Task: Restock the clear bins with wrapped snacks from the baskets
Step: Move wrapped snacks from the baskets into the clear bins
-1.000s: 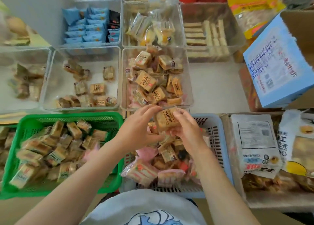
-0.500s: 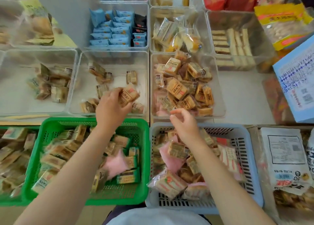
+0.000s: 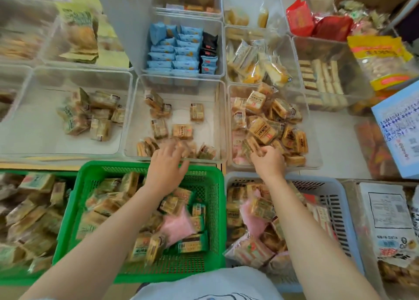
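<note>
Left hand (image 3: pixel 166 163) hangs spread and empty over the near rim of the middle clear bin (image 3: pixel 221 118). Right hand (image 3: pixel 268 161), at three o'clock from it, pinches a wrapped pastry (image 3: pixel 251 146) among the fuller bin's (image 3: pixel 314 141) pile, beyond the blue basket (image 3: pixel 335 200).

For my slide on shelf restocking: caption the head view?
Left hand and right hand reach from green basket and blue basket into two clear bins of wrapped snacks.

from my feed i see two bare forearms with no sleeves, no watch or rings on the left hand (image 3: pixel 166 163) or the right hand (image 3: pixel 268 162). near the bottom edge, a pale grey-white shirt (image 3: pixel 204 285) carries a blue-and-dark printed graphic.
</note>
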### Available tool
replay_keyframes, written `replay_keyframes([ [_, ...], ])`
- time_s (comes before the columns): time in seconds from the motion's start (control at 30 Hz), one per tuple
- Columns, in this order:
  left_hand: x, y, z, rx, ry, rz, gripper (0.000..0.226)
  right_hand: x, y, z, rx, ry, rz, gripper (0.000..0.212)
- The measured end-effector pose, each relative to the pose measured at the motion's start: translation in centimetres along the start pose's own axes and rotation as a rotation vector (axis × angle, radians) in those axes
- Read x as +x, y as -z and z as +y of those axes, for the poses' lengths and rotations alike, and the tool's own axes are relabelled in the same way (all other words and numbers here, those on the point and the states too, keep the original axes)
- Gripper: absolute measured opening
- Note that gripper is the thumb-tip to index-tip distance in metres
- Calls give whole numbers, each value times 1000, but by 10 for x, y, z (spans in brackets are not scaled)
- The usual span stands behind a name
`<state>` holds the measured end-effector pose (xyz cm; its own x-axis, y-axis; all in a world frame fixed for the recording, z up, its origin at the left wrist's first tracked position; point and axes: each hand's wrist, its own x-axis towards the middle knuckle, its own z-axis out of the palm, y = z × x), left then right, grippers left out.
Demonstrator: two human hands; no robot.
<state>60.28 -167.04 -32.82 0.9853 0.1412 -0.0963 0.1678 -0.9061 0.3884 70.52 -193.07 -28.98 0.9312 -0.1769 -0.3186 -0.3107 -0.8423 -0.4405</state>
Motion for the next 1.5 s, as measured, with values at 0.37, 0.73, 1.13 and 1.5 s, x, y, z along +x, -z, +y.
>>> replay_keyframes([
  [0.37,-40,-33,0,109,-99,-35,78,-24,39,-25,1637,-428,-543,29],
  [0.73,-41,-33,2,165,-69,-54,78,-17,-41,-98,145,248,-194,23],
  [1.13,-25,-43,27,208,-129,-75,80,65,1,-2,-390,322,108,66],
  [1.5,-26,-44,28,232,-133,-109,87,1,-8,-20,-63,602,332,65],
])
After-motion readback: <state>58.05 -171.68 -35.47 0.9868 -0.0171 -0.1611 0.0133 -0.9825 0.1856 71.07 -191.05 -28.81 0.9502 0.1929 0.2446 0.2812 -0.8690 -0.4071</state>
